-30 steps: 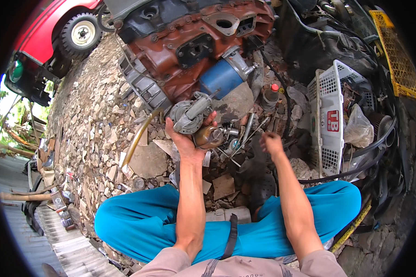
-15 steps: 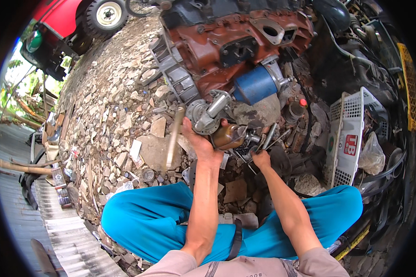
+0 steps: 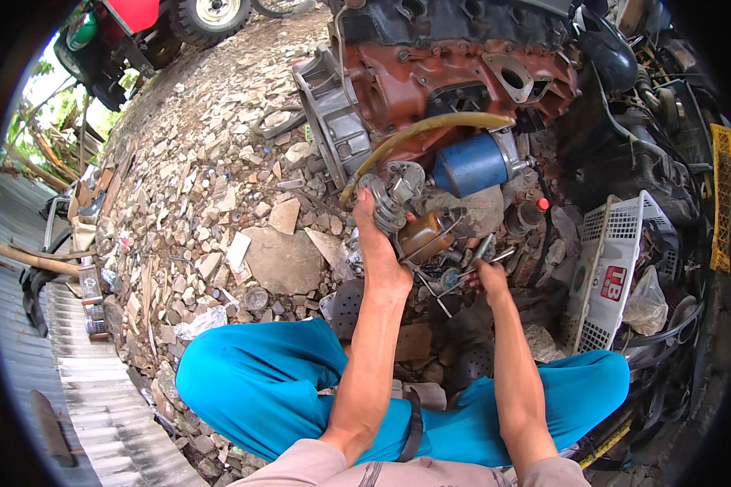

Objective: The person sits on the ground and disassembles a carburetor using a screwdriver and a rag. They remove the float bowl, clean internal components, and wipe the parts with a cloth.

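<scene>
My left hand (image 3: 383, 264) is wrapped round a fuel filter assembly (image 3: 425, 235), which has a round grey metal head and an amber bowl. A yellowish hose (image 3: 430, 124) arcs from beside its head across the front of the engine block (image 3: 390, 81). My right hand (image 3: 490, 280) is closed on slim silver metal tools (image 3: 499, 258), wrench-like, just right of the bowl; their exact kind is unclear. A thin bent metal rod (image 3: 440, 299) shows below the bowl. Behind the hands, a blue oil filter (image 3: 469, 166) is fixed to the rust-red engine.
A white plastic crate (image 3: 605, 276) stands at the right, with a clear plastic bag (image 3: 646, 302) beside it. A bottle with a red cap (image 3: 528, 216) is near the engine. Broken stones (image 3: 195, 187) cover the ground at left; corrugated sheeting (image 3: 97, 381) lies lower left.
The hose has swung from hanging left of my left hand to arching over the engine side. My right hand has drawn away from the bowl, to the right, with the tools. The whole view has shifted.
</scene>
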{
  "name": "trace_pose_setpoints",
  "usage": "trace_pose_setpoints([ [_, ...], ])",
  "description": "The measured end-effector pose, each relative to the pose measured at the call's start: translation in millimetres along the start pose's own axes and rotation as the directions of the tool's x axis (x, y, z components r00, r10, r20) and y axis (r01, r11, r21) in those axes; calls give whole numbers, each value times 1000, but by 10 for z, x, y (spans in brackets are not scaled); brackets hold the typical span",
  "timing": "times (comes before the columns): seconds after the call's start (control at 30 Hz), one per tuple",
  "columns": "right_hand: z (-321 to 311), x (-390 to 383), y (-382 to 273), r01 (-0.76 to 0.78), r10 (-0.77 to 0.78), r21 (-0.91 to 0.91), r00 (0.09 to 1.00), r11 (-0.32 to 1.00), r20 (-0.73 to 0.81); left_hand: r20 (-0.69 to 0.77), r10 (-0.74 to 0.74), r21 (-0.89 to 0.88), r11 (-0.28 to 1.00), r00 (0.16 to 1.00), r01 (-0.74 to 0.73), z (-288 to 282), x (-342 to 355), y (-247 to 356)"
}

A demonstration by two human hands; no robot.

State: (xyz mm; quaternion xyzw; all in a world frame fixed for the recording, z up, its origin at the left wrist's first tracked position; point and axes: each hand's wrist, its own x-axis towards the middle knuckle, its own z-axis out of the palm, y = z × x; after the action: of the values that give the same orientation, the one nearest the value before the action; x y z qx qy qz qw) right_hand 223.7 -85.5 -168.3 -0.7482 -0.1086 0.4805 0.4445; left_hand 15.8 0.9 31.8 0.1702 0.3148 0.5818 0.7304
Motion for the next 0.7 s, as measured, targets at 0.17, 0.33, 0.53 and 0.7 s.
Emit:
trace_pose_setpoints([
  [0.17,-472,-461,-794,371,-364,134,928,919,-75,-5,-35,-30,999,999,35,8,25,-38],
  [0.33,-535,-1421,-1558,629,-611,310,774,712,-168,-2,-28,-111,993,1000,28,78,-39,-7],
  [0.53,-461,-2217,-1816,845,-829,147,533,514,-167,5,-53,-188,981,999,53,169,-138,-109],
  [0.7,-108,-2639,-1792,850,-849,-6,527,527,19,94,17,-178,984,995,0,122,-149,-225],
])
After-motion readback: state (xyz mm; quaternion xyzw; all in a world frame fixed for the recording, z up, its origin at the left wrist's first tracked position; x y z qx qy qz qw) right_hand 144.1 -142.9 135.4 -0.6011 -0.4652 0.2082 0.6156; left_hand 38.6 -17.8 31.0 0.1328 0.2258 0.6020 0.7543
